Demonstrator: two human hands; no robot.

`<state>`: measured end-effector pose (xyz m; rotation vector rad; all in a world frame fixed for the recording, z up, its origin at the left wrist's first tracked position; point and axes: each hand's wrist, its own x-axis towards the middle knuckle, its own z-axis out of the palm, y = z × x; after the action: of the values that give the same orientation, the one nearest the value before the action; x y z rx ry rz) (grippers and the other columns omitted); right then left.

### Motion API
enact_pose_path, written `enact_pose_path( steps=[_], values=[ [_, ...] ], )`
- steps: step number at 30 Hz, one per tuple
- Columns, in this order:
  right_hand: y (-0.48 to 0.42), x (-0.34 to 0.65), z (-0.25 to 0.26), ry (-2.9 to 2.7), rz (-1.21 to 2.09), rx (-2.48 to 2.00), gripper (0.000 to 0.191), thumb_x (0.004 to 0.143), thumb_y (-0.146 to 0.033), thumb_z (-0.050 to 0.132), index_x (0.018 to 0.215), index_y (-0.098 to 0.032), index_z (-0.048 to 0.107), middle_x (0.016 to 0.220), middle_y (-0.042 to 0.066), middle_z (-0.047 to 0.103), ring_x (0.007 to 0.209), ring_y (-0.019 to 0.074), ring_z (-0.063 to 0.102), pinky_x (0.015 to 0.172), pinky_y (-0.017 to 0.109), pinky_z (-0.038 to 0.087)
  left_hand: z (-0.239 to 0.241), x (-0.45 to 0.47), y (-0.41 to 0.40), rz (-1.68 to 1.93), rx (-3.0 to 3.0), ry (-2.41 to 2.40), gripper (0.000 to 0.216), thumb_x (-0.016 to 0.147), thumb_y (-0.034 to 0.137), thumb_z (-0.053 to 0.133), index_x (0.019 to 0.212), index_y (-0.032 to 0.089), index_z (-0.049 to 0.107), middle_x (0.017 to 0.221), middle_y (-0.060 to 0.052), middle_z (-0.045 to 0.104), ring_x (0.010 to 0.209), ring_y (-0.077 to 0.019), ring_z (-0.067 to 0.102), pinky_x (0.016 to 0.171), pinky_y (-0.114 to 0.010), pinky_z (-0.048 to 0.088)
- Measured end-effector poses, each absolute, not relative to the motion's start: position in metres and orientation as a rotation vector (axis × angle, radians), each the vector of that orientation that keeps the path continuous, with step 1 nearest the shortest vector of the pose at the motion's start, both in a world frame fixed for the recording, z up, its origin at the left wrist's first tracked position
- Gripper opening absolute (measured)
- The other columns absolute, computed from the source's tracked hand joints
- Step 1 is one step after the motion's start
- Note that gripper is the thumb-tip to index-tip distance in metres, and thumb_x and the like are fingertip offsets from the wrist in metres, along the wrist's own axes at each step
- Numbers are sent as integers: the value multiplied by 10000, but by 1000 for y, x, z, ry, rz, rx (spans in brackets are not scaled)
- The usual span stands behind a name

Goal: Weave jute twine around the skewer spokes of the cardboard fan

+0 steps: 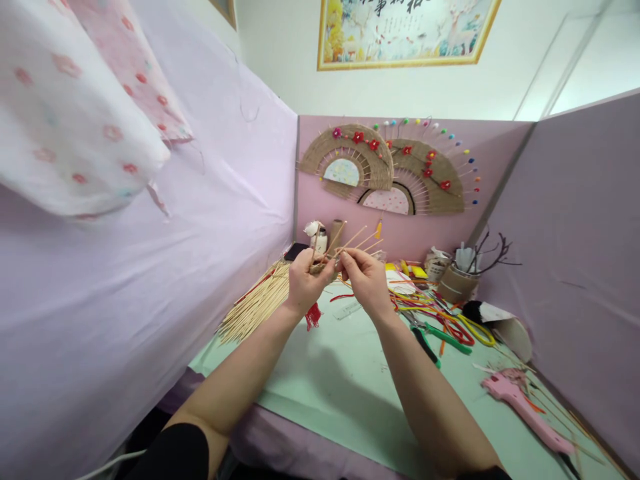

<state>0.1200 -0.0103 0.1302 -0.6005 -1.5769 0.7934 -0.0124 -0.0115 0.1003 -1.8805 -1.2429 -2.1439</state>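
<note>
My left hand [310,280] and my right hand [367,277] meet above the middle of the table. Between them is a small fan of thin wooden sticks [354,239], its sticks spreading up and to the right. My left hand is closed around its lower left part. With thumb and fingertips pressed together, my right hand pinches near the base of the sticks; the exact spot is too small to make out. A red tassel [313,316] hangs below my left hand. A pile of thin wooden sticks [257,303] lies to the left.
On the right lie green-handled pliers [445,339], yellow-handled scissors [475,330] and a pink glue gun [525,410]. A pot with twigs [457,283] stands behind them. Decorated twine fans [350,153] hang on the pink back panel. A ruler [347,311] lies beyond my wrists.
</note>
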Motion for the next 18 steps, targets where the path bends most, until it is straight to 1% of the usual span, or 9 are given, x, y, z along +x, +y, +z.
enact_pose_path(
  steps=[9,14,18],
  values=[
    [-11,120,127,-1586,779,-600,251,847,-400,563,872,-169,659,643,7,589,544,110,482,521,237,394,99,-12,-13,-2103,-1879,-1239,216,819,354,624,704,179,570,696,-3,565,658,-120,525,642,-263,422],
    [-11,120,126,-1589,758,-612,261,847,-410,563,869,-169,659,651,12,601,555,114,492,535,241,406,99,-12,-15,-2094,-1876,-1230,218,782,361,664,712,178,569,705,-3,569,660,-121,532,633,-259,423],
    [-10,121,124,-1594,785,-603,273,851,-426,558,891,-176,662,674,18,612,566,119,499,535,245,410,99,-11,-15,-2094,-1844,-1255,248,782,388,664,696,179,559,678,5,557,632,-112,518,611,-251,417]
  ],
)
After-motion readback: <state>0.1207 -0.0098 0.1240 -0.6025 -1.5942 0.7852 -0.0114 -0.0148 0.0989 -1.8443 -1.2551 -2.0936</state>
